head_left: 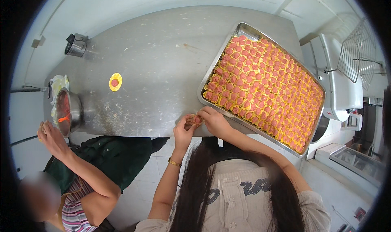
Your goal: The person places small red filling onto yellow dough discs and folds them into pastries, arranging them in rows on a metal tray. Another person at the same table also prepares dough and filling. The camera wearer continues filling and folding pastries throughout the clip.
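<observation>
At the near edge of the table (163,57), about midway along, a small dumpling (198,119) with pink filling, in the closed grip of both bare hands: cupped by the curled fingers of the left hand (183,127), pinched by the fingertips of the right hand (214,122), and partly hidden between them. On the left wrist, a gold-coloured bracelet (175,162). Close by the right hand, at the right end of the table, a large shallow metal tray (249,31), set at a slant, with its near corner jutting past the near edge. Inside it, close-packed rows of pink-topped pieces (256,81) in yellow wrappers, with a small patch of bare metal at the far corner. Out to the left, flat on the table, a single round yellow wrapper (115,82) with a dab of pink filling at its centre. Toward the near left corner, a round metal bowl (74,110) of pink filling with an orange utensil (64,119) in it. At the far left corner, a metal jug (76,49). Beside the bowl, with one arm bent, a co-worker (91,173) in a striped top. Beyond the right edge, a white machine (333,79).
</observation>
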A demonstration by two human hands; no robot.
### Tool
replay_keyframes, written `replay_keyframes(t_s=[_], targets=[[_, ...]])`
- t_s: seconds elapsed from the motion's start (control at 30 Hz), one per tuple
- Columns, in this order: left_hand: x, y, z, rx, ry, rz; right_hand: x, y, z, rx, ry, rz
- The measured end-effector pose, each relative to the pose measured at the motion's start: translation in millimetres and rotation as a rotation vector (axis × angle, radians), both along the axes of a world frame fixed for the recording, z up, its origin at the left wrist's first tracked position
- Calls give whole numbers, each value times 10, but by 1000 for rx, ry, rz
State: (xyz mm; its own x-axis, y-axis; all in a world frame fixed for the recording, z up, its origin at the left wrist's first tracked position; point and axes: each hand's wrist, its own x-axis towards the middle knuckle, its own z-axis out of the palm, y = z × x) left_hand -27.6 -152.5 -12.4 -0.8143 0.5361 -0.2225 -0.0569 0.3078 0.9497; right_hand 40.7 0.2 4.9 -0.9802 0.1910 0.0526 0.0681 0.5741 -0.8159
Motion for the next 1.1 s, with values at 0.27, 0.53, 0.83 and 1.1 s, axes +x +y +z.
replay_keyframes(t_s=[0.27, 0.53, 0.83, 1.1], targets=[[-47, 9, 112, -132, 111, -80, 44, 15, 135, -1, 63, 1], [-31, 71, 204, -179, 219, -127, -30, -2, 44, 125, -9, 37], [-105, -13, 147, -205, 138, -142, 104, 165, 204, 119, -97, 7], [-227, 15, 107, -106, 62, -254, 21, -50, 0, 106, -101, -43]])
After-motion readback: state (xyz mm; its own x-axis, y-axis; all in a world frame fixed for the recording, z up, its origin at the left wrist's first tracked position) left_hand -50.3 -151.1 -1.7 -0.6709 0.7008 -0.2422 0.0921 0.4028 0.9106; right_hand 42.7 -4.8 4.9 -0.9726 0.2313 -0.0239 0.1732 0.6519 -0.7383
